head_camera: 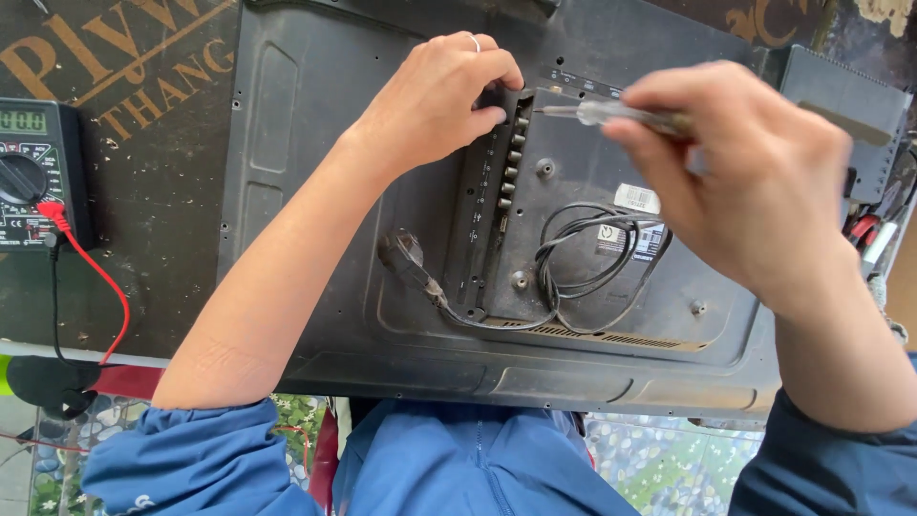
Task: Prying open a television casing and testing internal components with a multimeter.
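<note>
The coiled cable point(583, 258) and plug point(401, 253) clutter the panel's point(306, 191) middle. Its left half lies open. A meter point(33, 172) crowds the left edge.

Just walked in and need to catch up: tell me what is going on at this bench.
A person in blue sleeves works on the dark back panel of a flat screen lying face down. The left hand grips the top edge of the port strip. The right hand holds a clear-handled screwdriver, tip aimed near the strip's top. A coiled black cable lies on the panel; a multimeter sits left.
</note>
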